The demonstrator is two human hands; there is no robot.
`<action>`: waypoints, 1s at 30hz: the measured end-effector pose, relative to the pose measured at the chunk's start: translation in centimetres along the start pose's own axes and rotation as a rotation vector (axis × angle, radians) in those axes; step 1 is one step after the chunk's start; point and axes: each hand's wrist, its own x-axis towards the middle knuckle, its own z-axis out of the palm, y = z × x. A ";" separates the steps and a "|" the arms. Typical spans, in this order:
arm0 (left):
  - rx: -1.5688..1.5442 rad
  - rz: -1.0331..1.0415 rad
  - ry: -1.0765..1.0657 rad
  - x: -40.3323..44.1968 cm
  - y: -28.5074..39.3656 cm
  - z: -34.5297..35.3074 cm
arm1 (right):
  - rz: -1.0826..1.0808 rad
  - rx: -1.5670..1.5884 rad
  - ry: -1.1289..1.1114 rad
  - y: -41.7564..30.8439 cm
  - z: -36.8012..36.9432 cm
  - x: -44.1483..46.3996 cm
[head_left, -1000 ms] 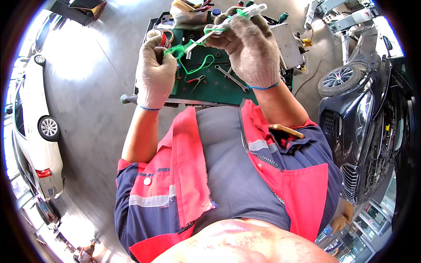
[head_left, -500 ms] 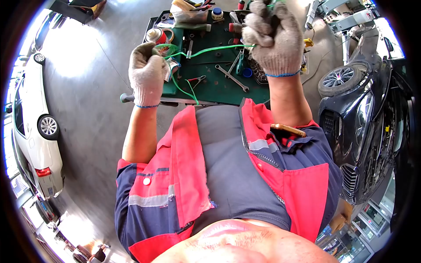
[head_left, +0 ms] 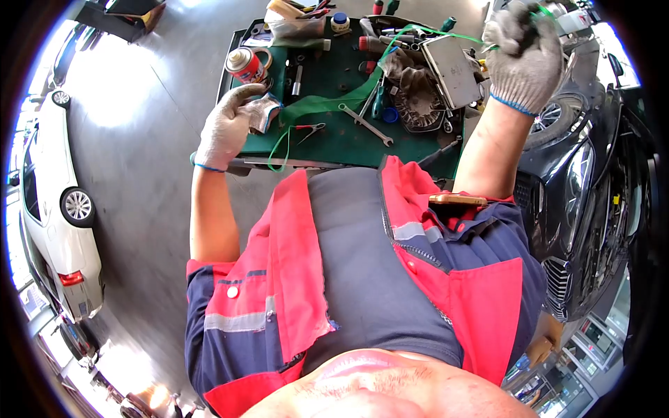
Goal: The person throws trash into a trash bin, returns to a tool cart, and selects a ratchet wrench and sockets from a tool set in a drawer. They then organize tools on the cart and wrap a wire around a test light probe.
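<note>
My left hand (head_left: 228, 127), in a pale knitted glove, is closed on a small white and blue packet (head_left: 263, 113) over the left side of the green work surface (head_left: 327, 143). My right hand (head_left: 526, 61), gloved too, is raised at the upper right with its fingers curled round a thin green strand (head_left: 446, 33). The strand runs left from it, looks wide and blurred over the middle of the surface, and ends in a loop near my left hand. Red-handled pliers (head_left: 311, 128) and a combination wrench (head_left: 367, 125) lie beneath.
A red and white can (head_left: 245, 66) stands beyond my left hand. Farther right are a green screwdriver (head_left: 378, 103), a blue cap (head_left: 390, 115) and a metal box (head_left: 451, 71). A white car (head_left: 63, 209) is at left, a dark car (head_left: 557, 181) at right.
My right hand has moved right, drawing the green strand out longer. My left hand has shifted slightly left and down, and the white and blue packet shows more clearly in it.
</note>
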 end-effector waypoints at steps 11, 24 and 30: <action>0.264 0.245 -0.145 -4.3 14.0 8.1 | 0.535 0.448 0.018 11.0 6.7 -7.2; 0.459 0.204 -0.269 -3.9 12.8 7.5 | 0.555 0.392 0.023 11.5 6.7 -9.3; -0.145 0.030 -0.196 -3.1 11.2 8.2 | 0.554 0.052 -0.077 11.3 7.5 -10.2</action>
